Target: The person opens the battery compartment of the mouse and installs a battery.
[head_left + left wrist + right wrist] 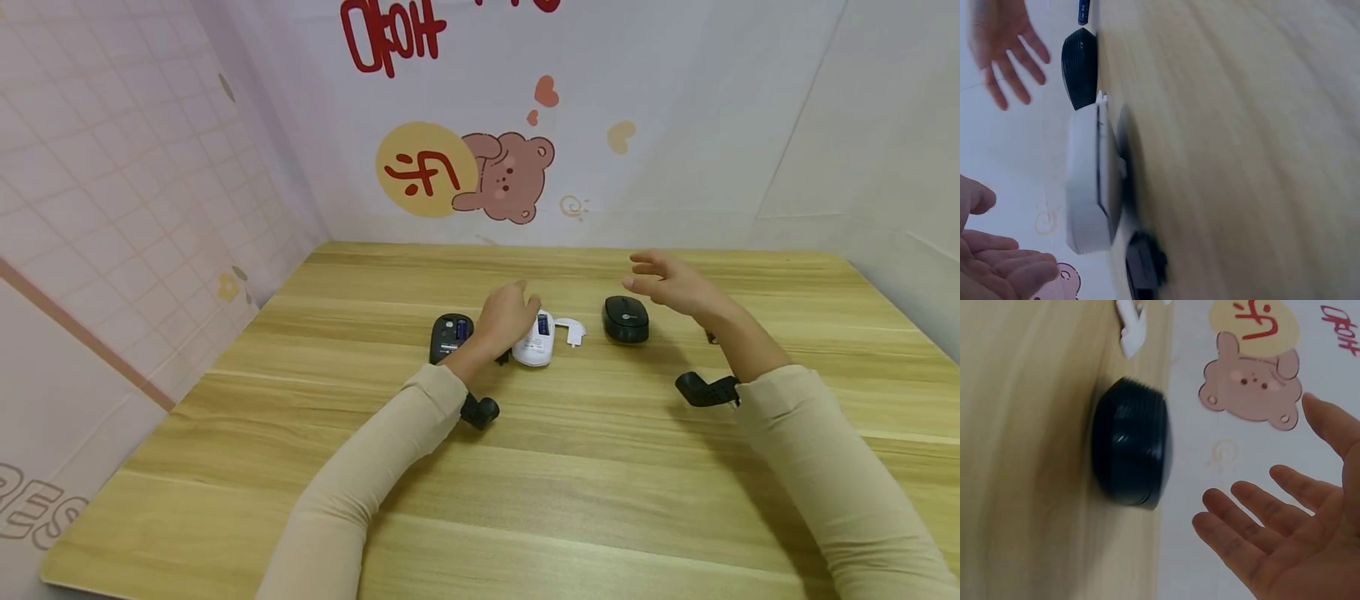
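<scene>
The person's left hand (504,317) hung just over the white mouse (534,352), its fingers loosely bent with a gap between thumb and fingertips, holding nothing and, by the left wrist view, apart from the mouse. The right hand (675,287) was raised near the upright black mouse (626,321), fingers slack and a little spread, thumb standing away, the palm bare and touching nothing. The white mouse lay belly up with a dark battery (543,325) showing in its bay, and the white battery cover (573,328) sat just beside it. On its other side lay the overturned black mouse (442,337), a battery showing in it too, partly hidden by the left arm; a small black piece (503,358) rested between the two. Everything stood on a pale wood-grain table (570,492), and both sleeves (382,454) were beige. Behind it hung a white backdrop (697,125) with a pink cartoon bear (517,179), a yellow disc (392,150), hearts (547,92) and red lettering (366,37).
</scene>
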Demonstrator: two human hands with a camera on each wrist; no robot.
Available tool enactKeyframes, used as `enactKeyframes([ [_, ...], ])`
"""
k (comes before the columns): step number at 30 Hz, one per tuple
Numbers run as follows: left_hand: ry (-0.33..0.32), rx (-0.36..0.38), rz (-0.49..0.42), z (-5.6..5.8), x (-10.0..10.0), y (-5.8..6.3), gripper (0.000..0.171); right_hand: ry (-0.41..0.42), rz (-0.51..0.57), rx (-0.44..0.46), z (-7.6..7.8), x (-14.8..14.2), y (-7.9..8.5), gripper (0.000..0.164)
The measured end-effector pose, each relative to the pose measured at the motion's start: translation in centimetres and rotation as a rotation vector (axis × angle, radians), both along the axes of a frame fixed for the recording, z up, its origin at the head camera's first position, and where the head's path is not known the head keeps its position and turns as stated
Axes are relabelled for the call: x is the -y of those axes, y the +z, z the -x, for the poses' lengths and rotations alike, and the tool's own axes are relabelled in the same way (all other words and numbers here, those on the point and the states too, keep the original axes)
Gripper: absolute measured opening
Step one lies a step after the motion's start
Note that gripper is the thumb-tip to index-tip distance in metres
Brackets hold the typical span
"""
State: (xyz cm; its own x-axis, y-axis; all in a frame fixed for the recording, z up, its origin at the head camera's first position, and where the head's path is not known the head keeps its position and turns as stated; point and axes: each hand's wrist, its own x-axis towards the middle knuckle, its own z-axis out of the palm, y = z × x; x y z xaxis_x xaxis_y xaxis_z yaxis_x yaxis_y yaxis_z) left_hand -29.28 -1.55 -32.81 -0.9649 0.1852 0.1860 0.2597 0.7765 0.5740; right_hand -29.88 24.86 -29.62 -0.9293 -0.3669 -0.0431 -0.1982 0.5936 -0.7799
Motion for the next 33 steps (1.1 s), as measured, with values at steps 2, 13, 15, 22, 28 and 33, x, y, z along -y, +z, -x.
enactKeyframes([
  [2, -0.021, 0.007, -0.031, 0.1, -0.4, 0.1, 0.045, -0.003, -0.034, 0.029, 0.1, -0.4, -0.4, 0.077],
  [13, -0.266, 0.058, -0.063, 0.2, -3.5, -0.5, 0.046, 0.040, -0.160, 0.108, 1.2, -1.1, -3.0, 0.084],
  [15, -0.299, 0.080, -0.029, 0.3, -4.2, -0.6, 0.048, 0.048, -0.154, 0.115, 1.3, -1.2, -3.2, 0.084],
  [22, -0.403, 0.119, 0.138, 0.8, -6.9, -1.3, 0.054, 0.093, -0.106, 0.172, 1.2, -1.3, -3.6, 0.084],
  [28, -0.393, 0.116, 0.206, 1.3, -8.8, -1.8, 0.051, 0.144, -0.144, 0.175, 1.2, -1.0, -3.5, 0.085],
  [33, -0.356, 0.148, 0.271, 1.5, -9.4, -1.9, 0.046, 0.179, -0.253, 0.055, 1.3, -0.1, -3.4, 0.083],
])
